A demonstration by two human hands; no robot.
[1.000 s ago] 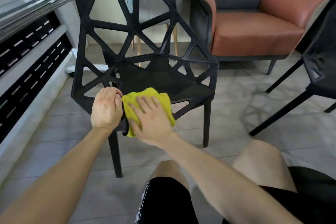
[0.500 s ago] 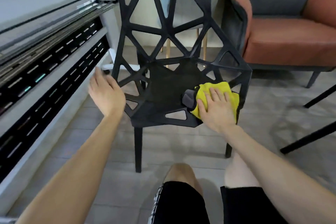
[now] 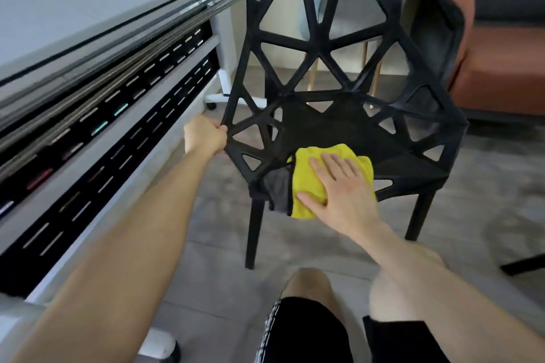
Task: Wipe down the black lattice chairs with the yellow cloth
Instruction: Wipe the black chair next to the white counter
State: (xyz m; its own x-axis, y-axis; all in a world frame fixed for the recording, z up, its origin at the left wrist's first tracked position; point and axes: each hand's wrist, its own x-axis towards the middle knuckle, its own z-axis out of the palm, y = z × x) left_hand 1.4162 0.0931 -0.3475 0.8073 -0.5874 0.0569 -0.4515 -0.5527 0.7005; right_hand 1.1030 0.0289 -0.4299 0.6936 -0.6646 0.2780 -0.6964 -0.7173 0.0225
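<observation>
Pressing yellow cloth on black lattice chair seat, right hand flat.

Grey tiled floor, orange armchair (dark-backed), white desk left.

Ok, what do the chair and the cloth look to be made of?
The black lattice chair looks like moulded plastic, possibly coated metal: seamless struts, dull matte sheen. The yellow cloth under the flat right hand looks like microfibre: soft nappy surface, limp folds, a grey reverse showing at its left edge.
</observation>
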